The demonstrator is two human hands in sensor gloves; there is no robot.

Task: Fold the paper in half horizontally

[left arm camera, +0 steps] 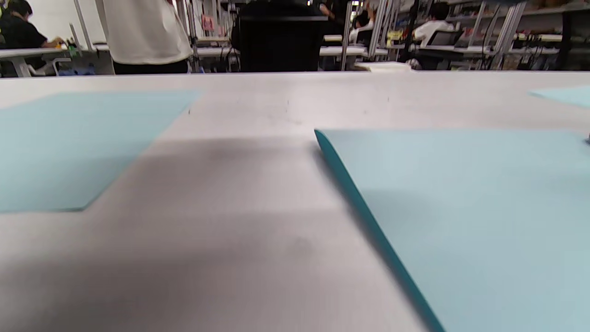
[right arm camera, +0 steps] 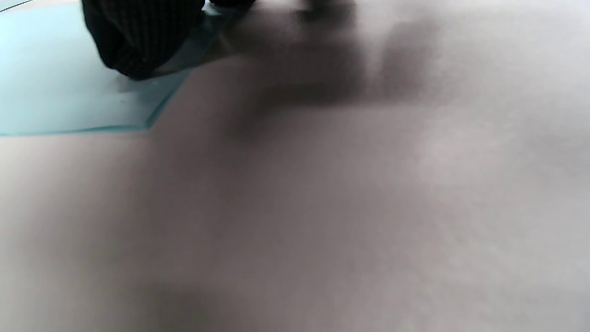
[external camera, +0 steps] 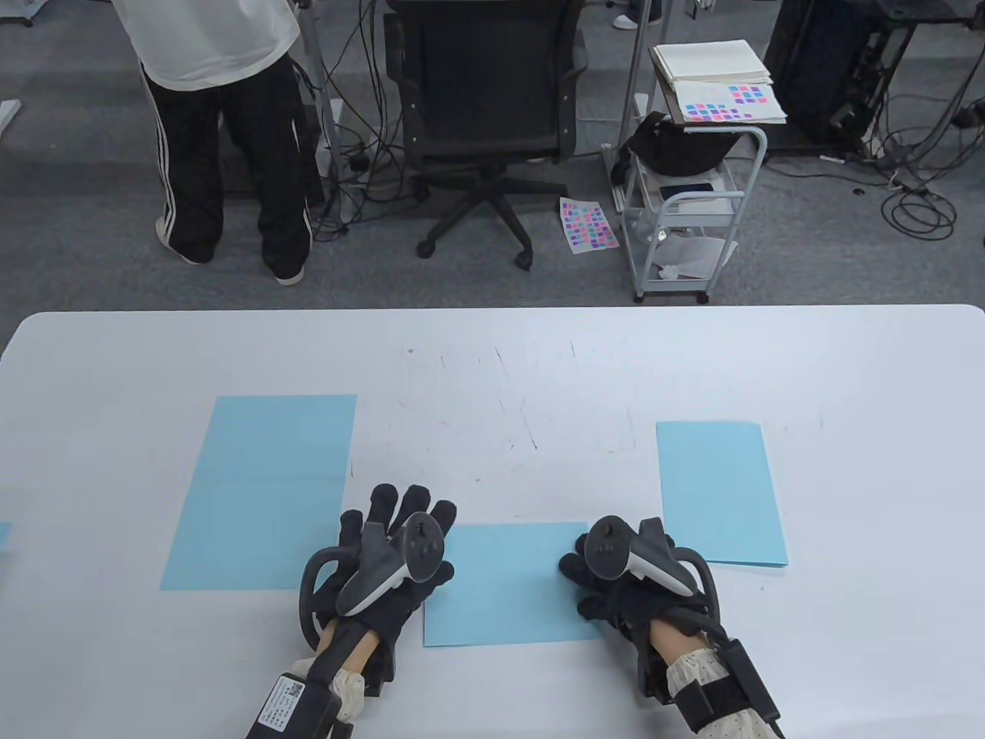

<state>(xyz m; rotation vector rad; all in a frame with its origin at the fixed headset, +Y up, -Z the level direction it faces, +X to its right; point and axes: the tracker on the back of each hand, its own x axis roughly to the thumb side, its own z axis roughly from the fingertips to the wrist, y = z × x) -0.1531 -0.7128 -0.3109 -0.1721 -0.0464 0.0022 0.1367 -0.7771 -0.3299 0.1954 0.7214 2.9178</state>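
A light blue folded paper (external camera: 512,585) lies flat near the table's front edge, between my hands. My left hand (external camera: 400,539) rests flat on the table at its left edge, fingers spread, holding nothing. My right hand (external camera: 596,585) rests on the paper's right edge with the fingers curled down. In the right wrist view a gloved fingertip (right arm camera: 138,41) presses on the paper (right arm camera: 55,97) near its corner. The left wrist view shows the paper (left arm camera: 461,207) and its left edge, but no fingers.
A large unfolded blue sheet (external camera: 258,493) lies to the left of my left hand and also shows in the left wrist view (left arm camera: 69,143). A folded blue paper (external camera: 719,493) lies at the right. Beyond the white table (external camera: 492,362) stand a chair, a cart and a person.
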